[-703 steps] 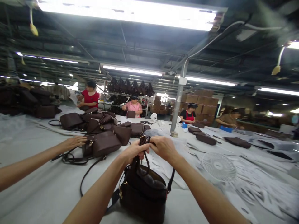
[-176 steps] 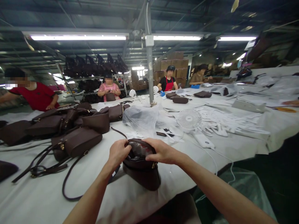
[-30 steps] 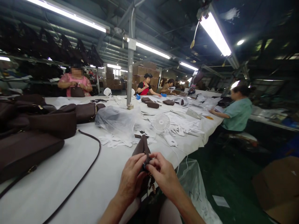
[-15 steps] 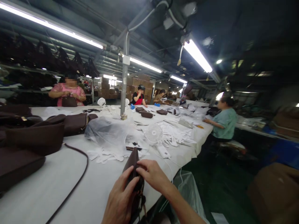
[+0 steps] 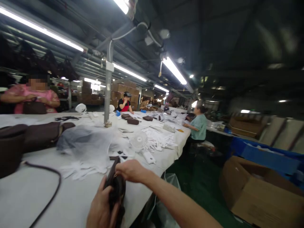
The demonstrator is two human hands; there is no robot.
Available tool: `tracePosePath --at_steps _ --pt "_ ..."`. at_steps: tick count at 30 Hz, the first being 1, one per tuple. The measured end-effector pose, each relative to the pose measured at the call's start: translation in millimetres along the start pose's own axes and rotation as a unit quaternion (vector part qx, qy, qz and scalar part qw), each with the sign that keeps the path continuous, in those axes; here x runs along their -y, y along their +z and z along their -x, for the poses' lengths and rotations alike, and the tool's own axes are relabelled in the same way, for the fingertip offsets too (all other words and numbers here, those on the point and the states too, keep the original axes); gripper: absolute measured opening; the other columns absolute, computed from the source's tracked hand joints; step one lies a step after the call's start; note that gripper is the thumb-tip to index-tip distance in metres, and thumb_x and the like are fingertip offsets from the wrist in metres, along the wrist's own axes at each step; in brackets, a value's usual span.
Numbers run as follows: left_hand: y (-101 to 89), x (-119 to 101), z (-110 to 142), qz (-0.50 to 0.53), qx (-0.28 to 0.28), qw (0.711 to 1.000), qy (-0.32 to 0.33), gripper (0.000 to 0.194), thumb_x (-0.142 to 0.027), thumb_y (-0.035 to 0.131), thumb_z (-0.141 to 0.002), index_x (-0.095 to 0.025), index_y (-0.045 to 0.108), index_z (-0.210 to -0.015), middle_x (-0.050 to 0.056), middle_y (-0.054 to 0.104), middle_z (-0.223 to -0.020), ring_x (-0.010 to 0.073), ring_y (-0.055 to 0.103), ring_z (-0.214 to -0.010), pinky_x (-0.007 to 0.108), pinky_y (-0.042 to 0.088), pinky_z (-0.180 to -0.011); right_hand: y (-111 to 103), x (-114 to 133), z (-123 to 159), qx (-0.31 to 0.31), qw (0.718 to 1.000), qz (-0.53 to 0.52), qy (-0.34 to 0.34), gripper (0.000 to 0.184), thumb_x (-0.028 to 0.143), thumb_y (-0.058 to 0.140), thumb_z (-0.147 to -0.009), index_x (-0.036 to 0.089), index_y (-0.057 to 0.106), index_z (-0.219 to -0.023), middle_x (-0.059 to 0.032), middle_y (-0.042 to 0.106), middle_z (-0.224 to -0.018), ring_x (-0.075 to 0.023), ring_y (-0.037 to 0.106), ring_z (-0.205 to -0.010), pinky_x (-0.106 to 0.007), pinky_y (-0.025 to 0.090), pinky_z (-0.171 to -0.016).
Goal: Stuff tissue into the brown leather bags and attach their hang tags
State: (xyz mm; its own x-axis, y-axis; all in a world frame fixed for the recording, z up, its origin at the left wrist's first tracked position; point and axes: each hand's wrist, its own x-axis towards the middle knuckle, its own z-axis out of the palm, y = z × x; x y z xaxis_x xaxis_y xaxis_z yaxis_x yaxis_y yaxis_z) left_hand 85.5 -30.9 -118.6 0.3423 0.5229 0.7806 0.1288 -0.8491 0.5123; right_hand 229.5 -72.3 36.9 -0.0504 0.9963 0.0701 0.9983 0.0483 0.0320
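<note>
Near the table's front edge, a dark brown leather bag (image 5: 115, 186) stands on its narrow side, tilted. My left hand (image 5: 101, 202) wraps round its near left side, fingers closed on it. At the bag's upper edge my right hand (image 5: 130, 171) pinches the rim, with its fingertips partly hidden. The bag's lower part is dark and blurred, so its details cannot be made out. To the left, a thin dark strap (image 5: 57, 174) curves over the white tabletop (image 5: 78, 199). More brown bags (image 5: 41, 136) lie beyond it.
A clear plastic bag (image 5: 83, 142), a white fan (image 5: 139, 140) and white gloves (image 5: 156, 141) lie ahead. A metal post (image 5: 108, 91) rises from the table. Several people sit around it. On the right, an open cardboard box (image 5: 266, 198) stands by a blue bin (image 5: 268, 155).
The view has swung right, bringing the cardboard box and blue bin further in. My right hand has gone from fingers spread on the bag's edge to a pinch at its rim.
</note>
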Motion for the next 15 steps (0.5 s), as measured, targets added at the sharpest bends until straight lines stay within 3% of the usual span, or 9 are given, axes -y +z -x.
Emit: tracePosePath --at_steps 4,7,10,12,15 --pt "-21.8 -14.1 -7.4 0.031 0.036 0.999 -0.004 0.036 -0.014 0.048 -0.087 -0.022 0.040 -0.121 0.020 0.032 -0.150 0.0302 0.046 -0.133 0.045 0.051 -0.096 9.9 11.3 1.1 -0.017 0.989 -0.121 -0.078 0.017 0.020 0.049 -0.093 0.017 0.061 -0.081 -0.0025 0.067 -0.076 -0.0139 0.060 -0.068 -0.022 0.035 -0.059" --pt "-36.0 -9.1 -6.1 0.088 0.076 0.993 -0.004 0.062 -0.011 0.048 -0.086 -0.024 0.022 -0.141 0.018 0.030 -0.152 0.0282 0.034 -0.140 0.049 0.038 -0.109 19.6 16.5 5.6 0.007 0.957 -0.259 -0.131 0.022 0.019 0.045 -0.094 0.018 0.054 -0.074 0.0013 0.060 -0.064 -0.0103 0.054 -0.057 -0.020 0.037 -0.057" --pt "-41.6 -0.9 -3.5 0.115 0.114 0.984 -0.068 0.085 -0.012 0.054 -0.083 -0.026 0.002 -0.149 0.017 0.032 -0.152 0.0288 0.033 -0.140 0.054 0.030 -0.113 24.9 13.1 5.7 0.039 0.932 -0.334 -0.136 0.026 0.022 0.043 -0.095 0.019 0.049 -0.070 0.0038 0.054 -0.057 -0.0089 0.049 -0.049 -0.019 0.038 -0.054" --pt "-39.1 2.6 -4.2 0.152 0.103 0.975 -0.127 0.086 -0.014 0.061 -0.080 -0.026 0.009 -0.148 0.015 0.038 -0.149 0.0292 0.039 -0.136 0.053 0.032 -0.112 25.9 9.0 2.7 0.055 0.926 -0.350 -0.130 0.026 0.023 0.042 -0.095 0.019 0.048 -0.070 0.0040 0.054 -0.057 -0.0090 0.049 -0.048 -0.020 0.039 -0.053" --pt "-33.2 2.3 -8.7 0.202 0.085 0.957 -0.191 0.069 -0.016 0.066 -0.076 -0.022 0.034 -0.137 0.013 0.051 -0.137 0.0287 0.050 -0.126 0.048 0.039 -0.107 25.6 8.2 -1.7 0.075 0.921 -0.366 -0.112 0.025 0.024 0.041 -0.095 0.020 0.048 -0.071 0.0036 0.055 -0.058 -0.0093 0.051 -0.047 -0.020 0.040 -0.053"
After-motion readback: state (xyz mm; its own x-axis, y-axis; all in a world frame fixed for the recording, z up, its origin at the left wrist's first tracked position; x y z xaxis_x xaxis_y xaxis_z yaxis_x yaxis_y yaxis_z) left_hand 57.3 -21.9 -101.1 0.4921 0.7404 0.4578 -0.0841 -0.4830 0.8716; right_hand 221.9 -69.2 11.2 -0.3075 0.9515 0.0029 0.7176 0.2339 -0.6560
